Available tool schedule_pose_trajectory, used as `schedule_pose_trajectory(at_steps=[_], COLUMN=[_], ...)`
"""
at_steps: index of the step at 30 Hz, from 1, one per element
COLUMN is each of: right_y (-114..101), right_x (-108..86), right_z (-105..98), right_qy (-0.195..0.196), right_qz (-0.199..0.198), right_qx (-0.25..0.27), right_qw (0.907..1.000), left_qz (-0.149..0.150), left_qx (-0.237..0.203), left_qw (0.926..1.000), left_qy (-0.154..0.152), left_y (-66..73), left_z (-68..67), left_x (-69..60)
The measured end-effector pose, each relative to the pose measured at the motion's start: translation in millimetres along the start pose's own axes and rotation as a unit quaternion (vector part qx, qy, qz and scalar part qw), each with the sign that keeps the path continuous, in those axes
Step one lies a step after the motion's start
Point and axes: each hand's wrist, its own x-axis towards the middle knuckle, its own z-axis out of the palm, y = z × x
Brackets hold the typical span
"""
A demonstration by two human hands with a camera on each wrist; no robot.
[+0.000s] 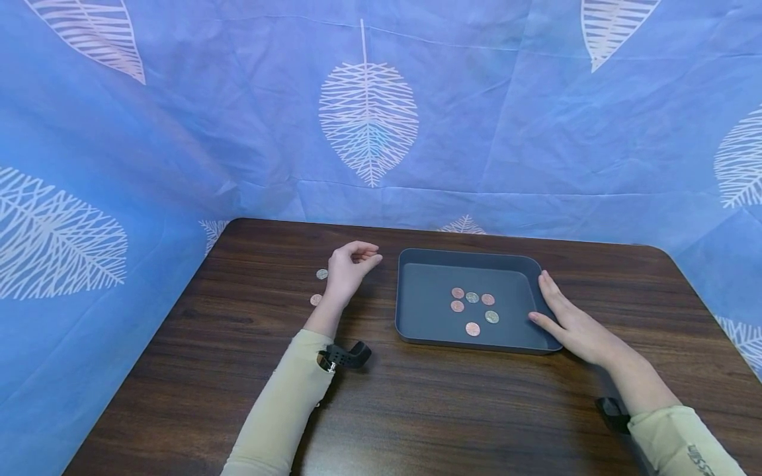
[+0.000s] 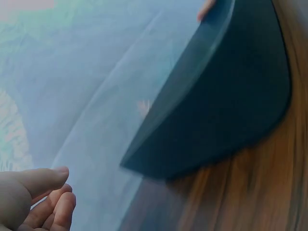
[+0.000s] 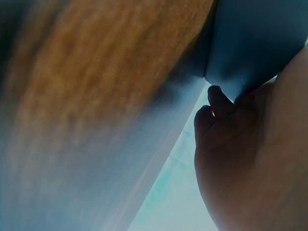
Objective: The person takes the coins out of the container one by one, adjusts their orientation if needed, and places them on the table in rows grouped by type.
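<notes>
A dark grey rectangular tray (image 1: 428, 330) lies on the table with several copper and silver coins (image 1: 473, 328) inside. My left hand (image 1: 351, 268) is raised left of the tray, fingers curled and thumb close to them. No coin shows between thumb and fingers in the left wrist view, but the fingertips are partly hidden. Beside that wrist lie a silver coin (image 1: 321, 274) and a copper coin (image 1: 316, 300) on the wood. At the tray's right end my right hand (image 1: 574, 327) holds the rim, thumb over the inner side and the other fingers along the outside.
The brown wooden table (image 1: 452, 410) ends at a back edge just beyond the tray. Behind it hangs a blue cloth (image 1: 464, 132) with white leaf prints. Dark straps (image 1: 351, 355) are on both wrists.
</notes>
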Motion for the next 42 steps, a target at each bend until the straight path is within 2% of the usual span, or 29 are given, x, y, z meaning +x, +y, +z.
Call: schedule_pose_trajectory(at_steps=[7, 12, 17, 25, 29, 33, 42], right_y=[0, -1, -2, -1, -1, -1, 0], right_x=[-0.4, 0.0, 0.6, 1.0, 1.4, 1.9, 1.0], right_z=[0, 0, 0, 0, 1, 1, 1], right_qy=[0.001, 0.0, 0.002, 0.001, 0.001, -0.001, 0.002], right_qz=[0.0, 0.001, 0.003, 0.002, 0.001, -0.001, 0.002], right_qx=[0.001, 0.0, -0.003, -0.007, -0.006, -0.001, -0.006], right_qw=[1.0, 1.0, 1.0, 1.0, 1.0, 1.0, 1.0], left_qz=[0.003, 0.022, 0.018, 0.017, 0.008, 0.002, -0.019], left_qx=[-0.032, -0.036, -0.037, -0.017, 0.0, 0.032, 0.079], left_qw=[0.9974, 0.9934, 0.9879, 0.9756, 0.973, 0.9738, 0.969], left_qy=[-0.064, -0.106, -0.15, -0.218, -0.231, -0.225, -0.233], left_y=[23.5, 34.0, 36.6, 33.0, 29.3, 25.3, 20.3], left_z=[35.9, 58.5, 76.1, 104.6, 113.0, 117.8, 121.4], left_x=[-5.9, -10.8, -15.2, -20.2, -23.5, -25.2, -25.2])
